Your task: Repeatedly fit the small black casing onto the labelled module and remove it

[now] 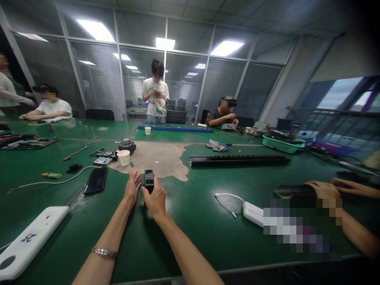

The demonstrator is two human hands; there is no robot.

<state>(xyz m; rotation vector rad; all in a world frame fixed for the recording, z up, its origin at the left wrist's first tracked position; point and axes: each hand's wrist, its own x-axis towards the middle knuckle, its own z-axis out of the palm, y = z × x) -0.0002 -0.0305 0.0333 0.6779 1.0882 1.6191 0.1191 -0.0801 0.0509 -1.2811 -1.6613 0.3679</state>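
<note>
My right hand (pixel 156 199) grips a small black box-shaped plastic part (pixel 149 179) that has openings in its upper face. The fingers wrap round its lower right side. To the left of the part, my left hand (pixel 133 187) rests near the table surface with fingers stretched out, holding nothing. Just beyond both hands lies a ragged beige sheet (pixel 166 158) on the green table. A paper cup (pixel 124 157) stands on the sheet's left side, next to a dark round device (pixel 127 144). Further left a black smartphone (pixel 95 181) lies flat.
A white power bank marked with a number (pixel 32 241) lies front left. Long black rail (pixel 237 160) and grey gloves (pixel 217 145) are at the right. A co-worker's hands (pixel 325 192) touch a black object close on my right. A green basket (pixel 282 143) stands back right.
</note>
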